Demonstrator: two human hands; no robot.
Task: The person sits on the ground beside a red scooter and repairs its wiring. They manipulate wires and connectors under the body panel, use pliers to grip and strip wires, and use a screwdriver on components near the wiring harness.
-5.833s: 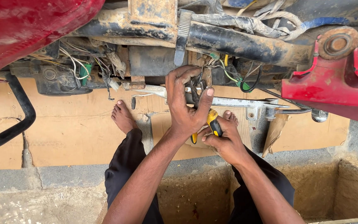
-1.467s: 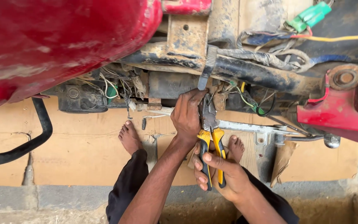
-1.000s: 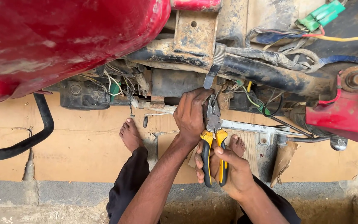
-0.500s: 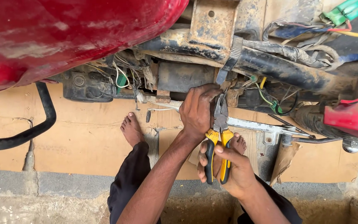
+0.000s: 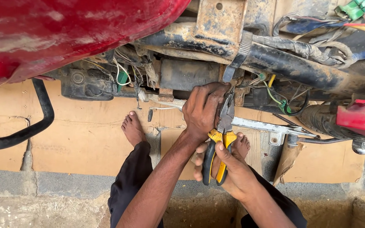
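Note:
My left hand [image 5: 202, 110] reaches up to the underside of a vehicle and closes its fingers on a small part beside a dirty metal bracket [image 5: 233, 67]. My right hand [image 5: 230, 172] sits just below it, gripping the yellow-and-black handles of pliers [image 5: 219, 148]. The grey pliers jaws point up and touch the spot that my left fingers hold; what sits between the jaws is hidden. Loose coloured wires [image 5: 275, 90] hang right beside this spot.
A red body panel [image 5: 64, 33] fills the upper left, and a red part [image 5: 362, 118] is at the right. A black hose [image 5: 30, 126] curves at the left. My bare feet [image 5: 132, 128] rest on brown cardboard [image 5: 77, 139]. A grey metal bar [image 5: 271, 126] juts right.
The pliers, earlier held low, have been raised until their jaws meet the part at my left fingers. The view has drifted, so the red panel covers more of the top.

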